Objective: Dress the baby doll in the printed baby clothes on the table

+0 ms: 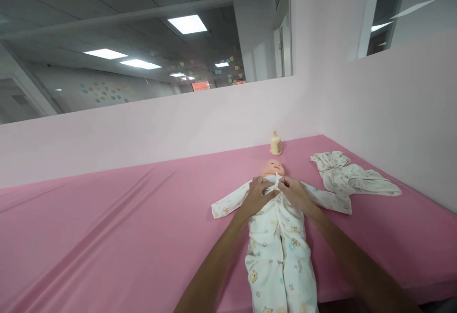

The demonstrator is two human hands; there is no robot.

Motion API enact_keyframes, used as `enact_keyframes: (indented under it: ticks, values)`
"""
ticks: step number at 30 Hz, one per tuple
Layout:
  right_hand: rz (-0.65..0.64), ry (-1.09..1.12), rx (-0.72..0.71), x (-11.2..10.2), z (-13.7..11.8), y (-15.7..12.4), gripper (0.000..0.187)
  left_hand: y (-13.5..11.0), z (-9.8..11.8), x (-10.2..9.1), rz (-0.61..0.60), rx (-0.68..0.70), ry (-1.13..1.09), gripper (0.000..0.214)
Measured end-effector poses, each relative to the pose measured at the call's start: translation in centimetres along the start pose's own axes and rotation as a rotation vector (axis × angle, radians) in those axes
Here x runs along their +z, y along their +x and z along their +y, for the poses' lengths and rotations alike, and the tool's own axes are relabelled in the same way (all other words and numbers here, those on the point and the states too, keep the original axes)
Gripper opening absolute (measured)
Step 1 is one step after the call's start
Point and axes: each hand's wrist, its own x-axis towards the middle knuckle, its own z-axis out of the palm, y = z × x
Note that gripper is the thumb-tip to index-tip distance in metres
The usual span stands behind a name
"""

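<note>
A baby doll (273, 167) lies on its back, dressed in a white baby outfit (271, 229) printed with small bears. Both sleeves spread out to the sides, and the legs stretch toward me. At the doll's neck, my left hand (257, 194) pinches the front edge of the collar. Opposite it, my right hand (294, 191) grips the other side of the same collar, with a bit of cloth standing up between the fingers. Whether a tie or a snap is in the fingers I cannot make out.
A pink sheet (143, 237) with long creases covers the table. Behind the doll's head stands a cream pump bottle (276, 144). Crumpled white printed baby clothes (352, 177) lie at the right. A pale wall (178, 132) with a wide window (143, 61) borders the far side.
</note>
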Motion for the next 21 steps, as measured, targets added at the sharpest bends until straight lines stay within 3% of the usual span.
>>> enact_keyframes:
  ticks: [6, 11, 13, 17, 21]
  values:
    - [-0.069, 0.018, -0.155, -0.1, 1.0, 0.4, 0.020, 0.0, -0.3, 0.5, 0.066, 0.046, -0.022, 0.017]
    - [0.216, -0.204, -0.153, 1.2, 0.6, -1.0, 0.016, 0.0, -0.3, 0.8, 0.161, -0.033, -0.032, 0.012]
    - [0.262, -0.295, -0.169, 1.7, -0.2, -2.4, 0.015, 0.0, -0.4, 0.9, 0.168, -0.045, -0.036, 0.013]
    - [0.152, -0.634, -0.223, 2.0, -2.3, -4.9, 0.006, 0.1, -0.3, 0.7, 0.136, -0.044, -0.055, 0.017]
    - [0.034, -0.902, -0.227, 1.2, -3.4, -5.6, 0.019, 0.1, 0.0, 0.6, 0.109, -0.057, -0.021, 0.019]
